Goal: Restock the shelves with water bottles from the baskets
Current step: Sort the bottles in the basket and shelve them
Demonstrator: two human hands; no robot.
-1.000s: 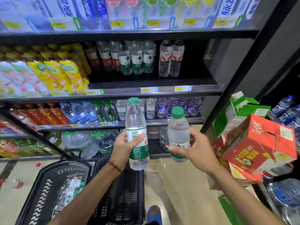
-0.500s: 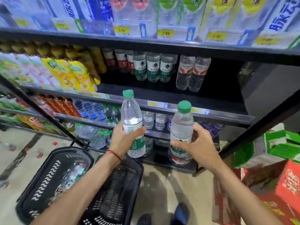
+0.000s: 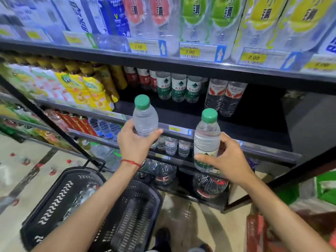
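1. The left hand (image 3: 134,142) has fingers and thumb wrapped round the lower body of a green-capped water bottle (image 3: 145,118), held upright in front of the edge of the middle shelf (image 3: 254,124).
2. The right hand (image 3: 231,160) grasps a second green-capped bottle (image 3: 206,139) at its label, thumb across the front and fingers behind. It is also upright and just short of the shelf lip.
3. The middle shelf is dark and mostly bare at the front. A row of green-label bottles (image 3: 179,90) stands at its back, with two red-label clear bottles (image 3: 225,97) just beside them on the right.
4. Below the arms sit two black baskets. The left basket (image 3: 54,197) seems to hold more bottles, though they are blurred. The right basket (image 3: 127,224) shows mostly bare mesh.
5. Restocking looks under way but far from done. Neither held bottle is on the shelf yet, room remains in front of the row, and at least one basket appears to have stock left.
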